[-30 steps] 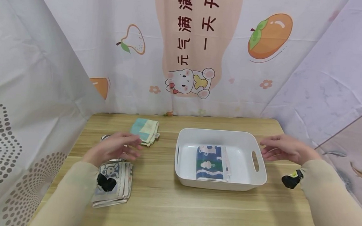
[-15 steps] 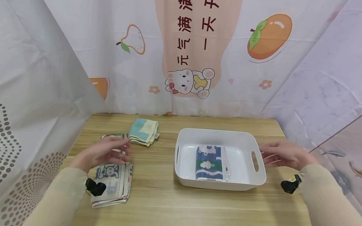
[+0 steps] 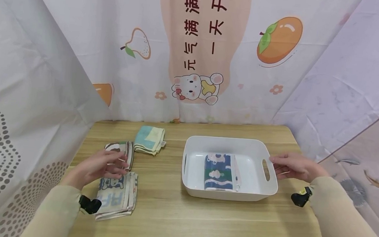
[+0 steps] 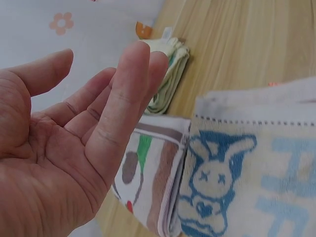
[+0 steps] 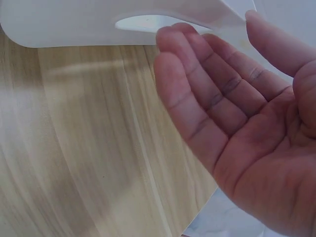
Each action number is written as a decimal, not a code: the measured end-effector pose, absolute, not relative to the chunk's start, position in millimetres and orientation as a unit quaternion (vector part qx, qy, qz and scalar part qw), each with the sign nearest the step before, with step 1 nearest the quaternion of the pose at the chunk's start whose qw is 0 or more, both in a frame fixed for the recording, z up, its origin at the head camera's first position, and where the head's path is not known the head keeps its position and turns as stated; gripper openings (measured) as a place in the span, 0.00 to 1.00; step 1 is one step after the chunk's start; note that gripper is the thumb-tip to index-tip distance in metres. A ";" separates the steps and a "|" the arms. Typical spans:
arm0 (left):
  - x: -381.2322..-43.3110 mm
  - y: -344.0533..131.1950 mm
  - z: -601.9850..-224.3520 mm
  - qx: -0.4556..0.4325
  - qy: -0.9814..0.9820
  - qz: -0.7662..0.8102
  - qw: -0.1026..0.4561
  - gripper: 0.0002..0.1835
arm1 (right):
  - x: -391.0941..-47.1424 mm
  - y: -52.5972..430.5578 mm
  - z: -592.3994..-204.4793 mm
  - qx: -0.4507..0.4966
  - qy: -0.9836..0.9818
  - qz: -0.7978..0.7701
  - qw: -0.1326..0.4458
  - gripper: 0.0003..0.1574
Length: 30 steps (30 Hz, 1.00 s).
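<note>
My left hand (image 3: 97,167) hovers over the folded towels at the left, fingers loosely extended and holding nothing. Nearest to it lie a beige-and-blue towel (image 3: 119,200) with a rabbit pattern, and a white-and-brown striped towel (image 3: 129,154) partly hidden behind the hand. A teal-and-cream towel (image 3: 148,139) is folded farther back. On the right, my right hand (image 3: 293,168) is beside the handle end of a white plastic basket (image 3: 230,196), its fingers relaxed near the handle hole; whether they touch the rim I cannot tell. Inside the basket lies a folded blue-and-green towel (image 3: 219,174).
Everything stands on a wood-grain table (image 3: 182,224). A printed curtain (image 3: 130,74) hangs close behind its back edge, and patterned cloth flanks both sides. Small black wrist cameras sit at both sleeves.
My left hand has drawn back left and toward me, away from the teal-and-cream towel, uncovering more of the striped towel. The right hand stays near the basket's handle, shifting slightly.
</note>
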<state>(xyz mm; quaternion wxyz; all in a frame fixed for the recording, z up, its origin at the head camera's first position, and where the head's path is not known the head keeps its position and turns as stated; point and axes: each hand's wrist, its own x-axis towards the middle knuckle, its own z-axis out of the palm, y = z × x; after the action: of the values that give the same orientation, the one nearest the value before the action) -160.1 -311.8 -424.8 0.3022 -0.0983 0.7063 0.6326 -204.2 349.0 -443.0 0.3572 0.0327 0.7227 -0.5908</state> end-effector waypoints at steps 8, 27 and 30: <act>-149.6 -327.4 -431.7 -0.098 0.714 0.627 0.296 0.35 | -204.9 350.2 -449.6 0.021 0.709 -0.606 0.360 0.27; -134.6 -365.1 -455.1 -0.160 0.704 0.631 0.283 0.38 | -204.6 350.0 -450.7 0.013 0.709 -0.605 0.361 0.26; -133.2 -370.0 -458.0 -0.165 0.699 0.636 0.284 0.35 | -204.3 350.1 -450.6 0.016 0.708 -0.607 0.361 0.26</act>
<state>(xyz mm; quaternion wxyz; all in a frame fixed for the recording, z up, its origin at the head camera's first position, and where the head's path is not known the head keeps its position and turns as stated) -133.2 -370.0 -458.0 0.2838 -0.1648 0.6989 0.6355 -204.3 350.1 -450.6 0.3609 0.0155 0.7079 -0.6070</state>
